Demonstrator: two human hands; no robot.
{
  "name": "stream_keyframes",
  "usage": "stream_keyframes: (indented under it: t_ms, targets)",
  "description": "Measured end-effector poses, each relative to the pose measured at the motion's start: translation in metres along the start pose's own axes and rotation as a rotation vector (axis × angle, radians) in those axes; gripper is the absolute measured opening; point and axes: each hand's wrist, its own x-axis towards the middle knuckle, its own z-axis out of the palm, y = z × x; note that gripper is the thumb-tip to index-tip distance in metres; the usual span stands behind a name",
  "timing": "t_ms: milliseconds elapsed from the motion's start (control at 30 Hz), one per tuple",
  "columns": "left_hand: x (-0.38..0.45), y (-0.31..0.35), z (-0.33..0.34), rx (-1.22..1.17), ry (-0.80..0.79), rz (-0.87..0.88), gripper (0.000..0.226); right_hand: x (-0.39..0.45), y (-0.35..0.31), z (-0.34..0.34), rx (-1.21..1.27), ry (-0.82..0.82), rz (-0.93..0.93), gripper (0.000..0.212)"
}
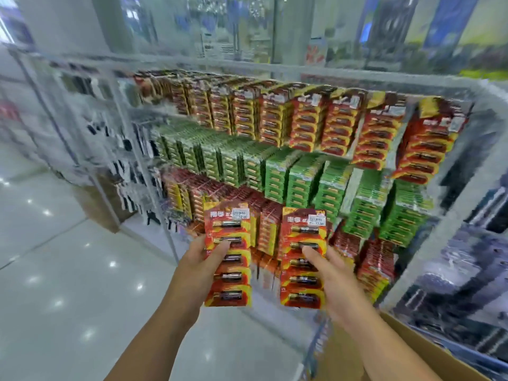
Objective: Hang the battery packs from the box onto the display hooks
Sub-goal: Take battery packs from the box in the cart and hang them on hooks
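- My left hand (202, 259) pinches a red battery pack (228, 257) at lower centre of the frame, thumb on its front.
- My right hand (334, 281) pinches a second red pack (302, 259) just beside it.
- Display rack (450, 270) behind, filled with red and green packs.
- Cardboard box (428, 350) at lower right.

Glossy white tiled floor (55, 270); blurred dark goods (123, 171) hanging at left
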Motion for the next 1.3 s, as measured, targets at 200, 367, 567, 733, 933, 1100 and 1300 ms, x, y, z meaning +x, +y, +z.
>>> stream_keyframes:
  t_ms: [200, 367, 567, 733, 933, 1100, 1300]
  targets:
    - [0.033, 0.043, -0.114, -0.050, 0.044, 0.059, 0.021, 0.012, -0.020, 0.133, -0.017, -0.040, -0.059, 0.008]
    - [0.061, 0.067, -0.180, -0.073, 0.086, 0.112, 0.022, 0.028, -0.032, 0.214, -0.031, -0.085, -0.089, 0.013]
    - [0.108, 0.085, -0.228, -0.117, 0.133, 0.125, 0.022, 0.066, -0.041, 0.285, -0.022, -0.140, -0.098, 0.015]
    - [0.171, 0.097, -0.252, -0.106, 0.143, 0.157, 0.020, 0.123, -0.044, 0.332, 0.004, -0.148, -0.106, 0.015]
    - [0.267, 0.122, -0.268, -0.066, 0.133, 0.179, 0.025, 0.208, -0.073, 0.383, 0.020, -0.176, -0.162, 0.013]
    - [0.347, 0.154, -0.286, -0.066, 0.103, 0.216, 0.023, 0.279, -0.108, 0.426, 0.013, -0.186, -0.191, 0.018]
    - [0.438, 0.173, -0.304, -0.078, 0.075, 0.219, 0.022, 0.346, -0.128, 0.466, -0.005, -0.140, -0.235, 0.017]
